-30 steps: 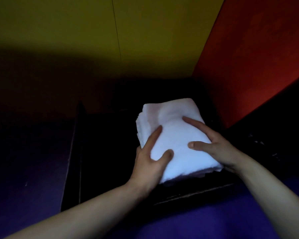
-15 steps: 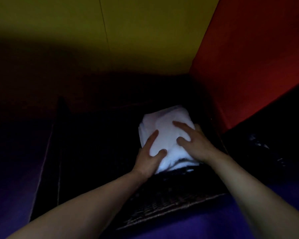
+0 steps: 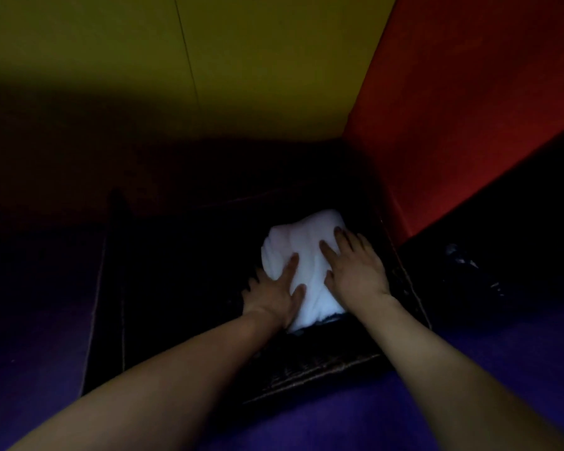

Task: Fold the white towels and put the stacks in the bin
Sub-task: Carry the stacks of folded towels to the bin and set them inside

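A stack of folded white towels [image 3: 303,245] lies deep inside a dark woven bin [image 3: 310,375], toward its right side. My left hand [image 3: 274,294] lies flat on the stack's near left part, fingers straight and spread. My right hand [image 3: 355,268] presses flat on the stack's right part, close to the bin's right wall. Both forearms reach down over the bin's near rim. The lower layers of the stack are hidden in shadow.
The bin stands on a purple floor [image 3: 453,402] in a corner between a yellow wall [image 3: 241,76] and a red wall [image 3: 469,109]. A dark shiny object [image 3: 469,265] lies to the right of the bin. The scene is dim.
The towel stack has gone down from above the bin's near rim to deep inside it. Both hands followed it and now lie flatter on top.
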Available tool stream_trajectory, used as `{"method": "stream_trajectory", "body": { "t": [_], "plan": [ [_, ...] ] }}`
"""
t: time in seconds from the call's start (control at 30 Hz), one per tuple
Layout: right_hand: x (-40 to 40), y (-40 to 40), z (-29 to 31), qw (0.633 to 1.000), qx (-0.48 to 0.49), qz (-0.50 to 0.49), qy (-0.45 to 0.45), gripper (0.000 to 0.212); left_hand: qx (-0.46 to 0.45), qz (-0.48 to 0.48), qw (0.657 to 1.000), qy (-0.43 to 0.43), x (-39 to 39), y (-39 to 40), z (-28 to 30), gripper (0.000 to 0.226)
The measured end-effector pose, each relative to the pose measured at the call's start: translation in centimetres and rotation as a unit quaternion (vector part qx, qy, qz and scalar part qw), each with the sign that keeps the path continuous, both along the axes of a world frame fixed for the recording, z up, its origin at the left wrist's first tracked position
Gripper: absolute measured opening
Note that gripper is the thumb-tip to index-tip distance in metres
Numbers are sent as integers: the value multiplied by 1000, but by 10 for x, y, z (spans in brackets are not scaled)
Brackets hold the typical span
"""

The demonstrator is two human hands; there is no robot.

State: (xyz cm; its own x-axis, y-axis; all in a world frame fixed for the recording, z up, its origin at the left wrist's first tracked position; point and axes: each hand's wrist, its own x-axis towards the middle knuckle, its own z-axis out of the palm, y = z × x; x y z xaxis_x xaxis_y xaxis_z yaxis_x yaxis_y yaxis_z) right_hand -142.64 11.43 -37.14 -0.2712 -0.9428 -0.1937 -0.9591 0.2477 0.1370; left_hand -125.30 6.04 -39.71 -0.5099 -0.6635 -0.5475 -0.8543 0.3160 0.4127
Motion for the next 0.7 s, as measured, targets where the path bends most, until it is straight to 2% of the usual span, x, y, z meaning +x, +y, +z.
{"method": "stream_trajectory", "body": {
  "t": [0.1, 0.33, 0.5, 0.7],
  "plan": [
    [18, 16, 28, 995, -25, -46, -86, 62, -77, -55, 995, -33, 16, 4, 35, 64],
    [68, 48, 126, 970, -70, -126, -197, 65, -155, -85, 984, 24, 67, 26, 153, 55],
    [110, 59, 221, 954, -139, -128, -233, 61, -168, -31, 983, 69, 110, 42, 268, 57],
    [177, 48, 339, 935, -199, -77, -282, 61, -212, 46, 972, 94, 176, 57, 392, 49]
  ]
}}
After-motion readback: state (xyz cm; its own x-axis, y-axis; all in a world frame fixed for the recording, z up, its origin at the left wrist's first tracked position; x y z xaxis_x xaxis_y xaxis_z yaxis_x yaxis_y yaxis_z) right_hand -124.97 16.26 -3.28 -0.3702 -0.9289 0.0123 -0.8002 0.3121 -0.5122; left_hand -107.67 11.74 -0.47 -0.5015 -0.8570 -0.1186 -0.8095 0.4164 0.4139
